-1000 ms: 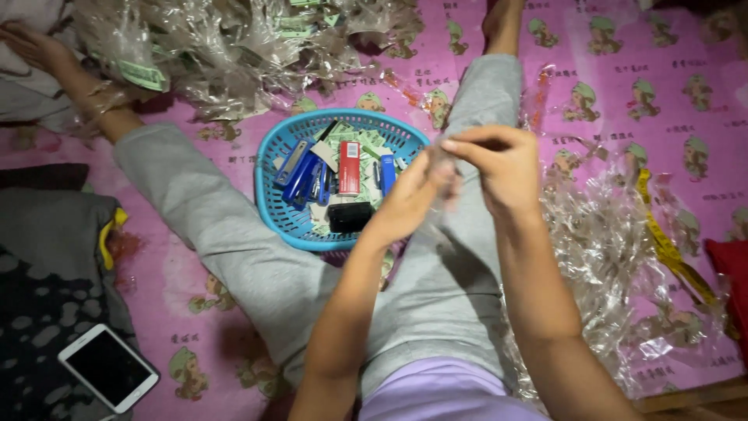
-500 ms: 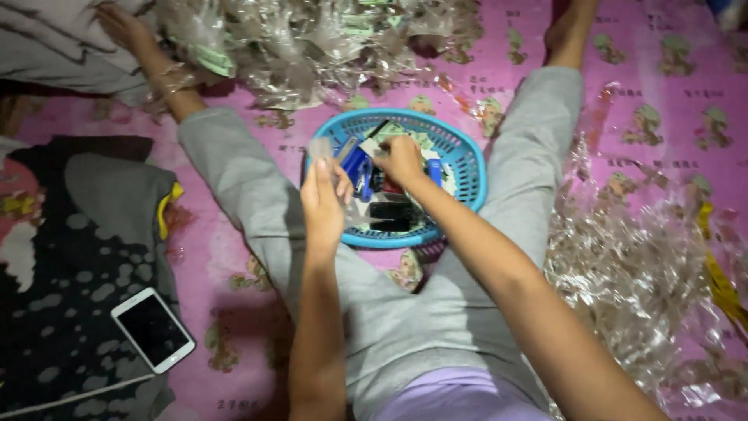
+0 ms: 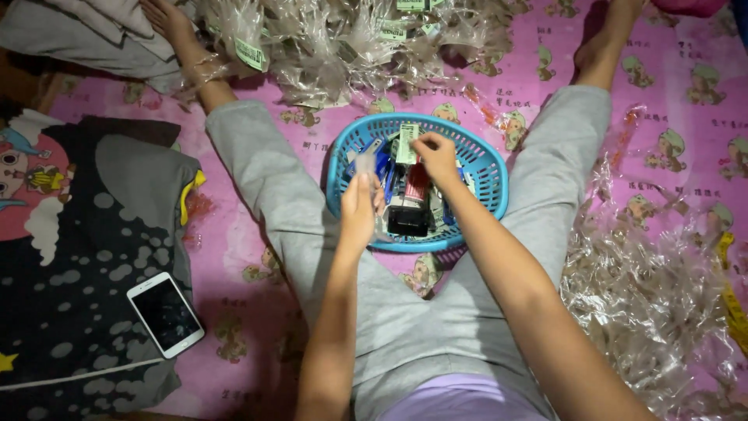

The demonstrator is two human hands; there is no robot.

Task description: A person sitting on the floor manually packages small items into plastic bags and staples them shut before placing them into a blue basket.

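Two bare forearms reach forward between spread grey-trousered legs. Left hand (image 3: pixel 358 206) raised upright at the near rim of the blue basket (image 3: pixel 491 175), grip pinching a small clear plastic bag (image 3: pixel 366 168). Right hand (image 3: pixel 436 156) palm down inside the basket, fingers closed on a green-and-white card (image 3: pixel 407 144) above mixed small packs. White phone (image 3: pixel 165 313) lies left on dark fabric. Clear wrapper heap (image 3: pixel 343 43) beyond the basket.

A pink cartoon-printed mat (image 3: pixel 686 117) carried a blue plastic basket (image 3: pixel 491 175), heaps of clear cellophane wrappers (image 3: pixel 654 304), a dark patterned cloth (image 3: pixel 86 257) and 1 white smartphone (image 3: pixel 165 314) on that cloth.
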